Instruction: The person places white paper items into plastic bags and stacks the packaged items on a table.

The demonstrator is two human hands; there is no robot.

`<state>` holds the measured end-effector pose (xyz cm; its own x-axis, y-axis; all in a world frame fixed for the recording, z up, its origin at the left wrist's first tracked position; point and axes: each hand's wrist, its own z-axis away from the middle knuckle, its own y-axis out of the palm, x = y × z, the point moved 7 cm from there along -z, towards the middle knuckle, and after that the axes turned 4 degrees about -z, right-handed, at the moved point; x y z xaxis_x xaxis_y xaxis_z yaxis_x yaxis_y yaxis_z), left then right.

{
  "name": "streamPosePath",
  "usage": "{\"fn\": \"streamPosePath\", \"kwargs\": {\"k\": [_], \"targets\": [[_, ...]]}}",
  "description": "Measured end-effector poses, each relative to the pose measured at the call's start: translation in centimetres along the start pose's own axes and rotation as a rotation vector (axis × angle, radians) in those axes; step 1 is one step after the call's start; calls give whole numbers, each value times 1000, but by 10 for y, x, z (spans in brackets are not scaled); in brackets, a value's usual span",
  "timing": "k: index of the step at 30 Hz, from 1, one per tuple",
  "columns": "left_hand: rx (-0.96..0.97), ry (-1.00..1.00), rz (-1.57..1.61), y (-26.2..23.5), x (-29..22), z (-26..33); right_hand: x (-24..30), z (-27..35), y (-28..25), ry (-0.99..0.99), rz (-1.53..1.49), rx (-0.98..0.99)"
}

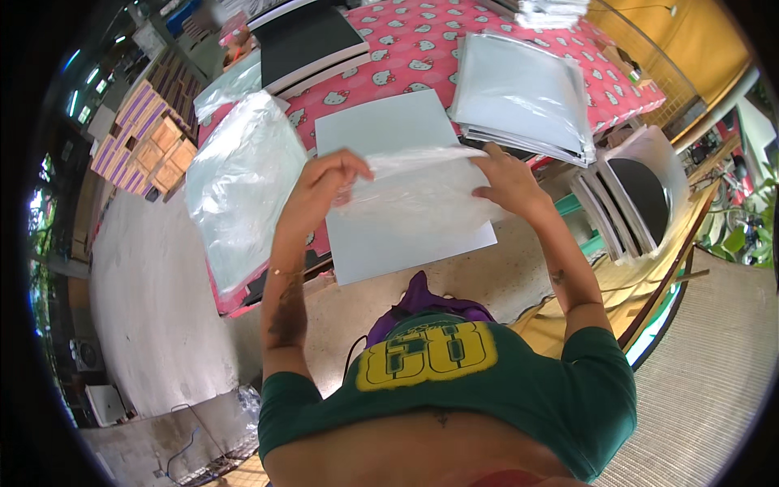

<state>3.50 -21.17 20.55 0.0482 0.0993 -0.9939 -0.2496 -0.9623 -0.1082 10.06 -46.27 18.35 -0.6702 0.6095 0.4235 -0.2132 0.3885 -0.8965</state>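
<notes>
A pale grey-blue board (398,247) lies at the near edge of the table, its front corners jutting past the edge. Across its middle stretches a clear plastic bag (418,183), crinkled and partly blurred. My left hand (323,188) has its fingers curled at the bag's left side. At the opposite side my right hand (513,183) grips the plastic between thumb and fingers. How far the board sits inside the bag cannot be made out. Left of my left hand is a pile of clear plastic bags (243,183), hanging over the table edge.
A pink patterned cloth (398,36) covers the table. Black-topped boards (312,53) are stacked at the back left. Plastic-wrapped boards (523,89) are piled at the right, with another wrapped stack (637,195) beyond the table's right side. Cartons (154,130) stand on the floor at far left.
</notes>
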Motion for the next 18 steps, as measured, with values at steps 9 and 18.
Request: {"fn": "streamPosePath", "kwargs": {"k": [9, 18], "targets": [[-639, 279, -1556, -8, -25, 35, -73, 34, -45, 271, 103, -626], [-165, -39, 48, 11, -44, 91, -68, 30, 20, -173, -854, 96]]}}
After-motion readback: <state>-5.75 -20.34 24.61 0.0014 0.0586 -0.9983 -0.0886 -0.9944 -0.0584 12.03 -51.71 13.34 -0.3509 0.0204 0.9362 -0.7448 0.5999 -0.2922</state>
